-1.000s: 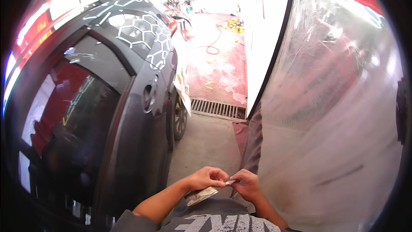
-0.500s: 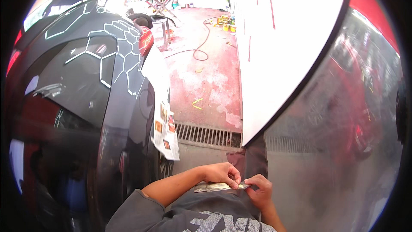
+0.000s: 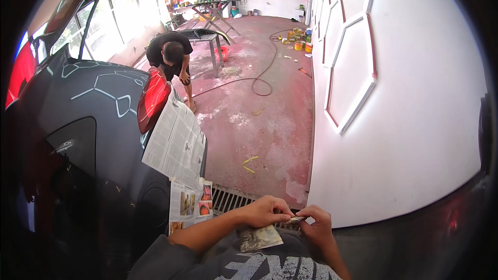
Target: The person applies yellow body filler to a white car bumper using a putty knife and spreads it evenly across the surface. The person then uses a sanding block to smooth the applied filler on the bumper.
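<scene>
Both my hands meet close in front of my dark shirt, fingers closed. My left hand (image 3: 267,211) is bent at the wrist and pinches at a small crumpled pale piece (image 3: 293,220). From the other side, my right hand (image 3: 317,223) grips that same piece between thumb and fingers. Below my left hand a flat, stained, pale sheet (image 3: 259,239) hangs tilted against the shirt. Its upper edge is hidden by the left hand, so I cannot tell whether it joins the pale piece.
A dark car (image 3: 116,119) with its newspaper masking (image 3: 176,140) stands on my left. A white wall (image 3: 404,140) with hexagon lights rises on the right. Ahead are a floor grate (image 3: 228,200), a hose (image 3: 254,79), paint cans (image 3: 298,45) and another person (image 3: 171,54) bending beside the car.
My view has tilted up and turned, showing more of the room and the other person. The flat sheet has tipped so its face shows. Both hands stay together at the pale piece.
</scene>
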`<act>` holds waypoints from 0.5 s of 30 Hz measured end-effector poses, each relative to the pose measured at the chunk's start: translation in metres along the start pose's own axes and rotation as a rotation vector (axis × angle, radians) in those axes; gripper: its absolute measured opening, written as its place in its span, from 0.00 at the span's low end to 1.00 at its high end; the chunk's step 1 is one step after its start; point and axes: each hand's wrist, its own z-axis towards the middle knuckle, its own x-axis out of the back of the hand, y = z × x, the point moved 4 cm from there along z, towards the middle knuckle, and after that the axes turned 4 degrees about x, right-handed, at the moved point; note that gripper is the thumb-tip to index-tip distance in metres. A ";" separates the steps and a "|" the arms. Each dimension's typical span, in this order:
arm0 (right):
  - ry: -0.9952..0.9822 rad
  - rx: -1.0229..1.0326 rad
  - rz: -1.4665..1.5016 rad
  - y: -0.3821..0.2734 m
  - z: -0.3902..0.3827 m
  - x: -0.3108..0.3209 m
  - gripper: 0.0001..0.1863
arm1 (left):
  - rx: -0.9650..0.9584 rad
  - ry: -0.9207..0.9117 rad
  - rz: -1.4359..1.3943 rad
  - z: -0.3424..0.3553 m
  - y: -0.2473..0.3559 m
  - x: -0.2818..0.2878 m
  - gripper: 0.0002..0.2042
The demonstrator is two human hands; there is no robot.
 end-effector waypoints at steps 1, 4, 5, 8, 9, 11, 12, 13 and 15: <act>-0.044 -0.018 0.024 0.018 0.035 0.004 0.13 | -0.013 0.035 0.034 0.019 -0.003 0.024 0.12; -0.154 -0.043 0.058 0.076 0.143 0.012 0.14 | 0.013 0.046 -0.049 0.088 -0.033 0.102 0.13; -0.176 -0.031 0.051 0.100 0.179 0.013 0.14 | 0.012 0.069 -0.065 0.112 -0.042 0.129 0.13; -0.232 -0.016 0.039 0.165 0.290 0.010 0.13 | 0.102 0.146 -0.100 0.179 -0.075 0.212 0.12; -0.249 -0.014 0.037 0.186 0.327 0.009 0.13 | 0.079 0.149 -0.067 0.208 -0.083 0.241 0.12; -0.230 -0.070 0.080 0.239 0.401 0.004 0.12 | 0.059 0.182 -0.003 0.263 -0.101 0.309 0.12; -0.230 -0.105 0.101 0.265 0.436 0.002 0.11 | 0.020 0.171 0.006 0.291 -0.110 0.341 0.11; -0.215 -0.121 0.135 0.291 0.475 0.004 0.12 | -0.029 0.165 0.003 0.327 -0.115 0.379 0.11; -0.187 -0.189 0.222 0.343 0.541 0.012 0.13 | -0.056 0.165 -0.090 0.393 -0.132 0.445 0.09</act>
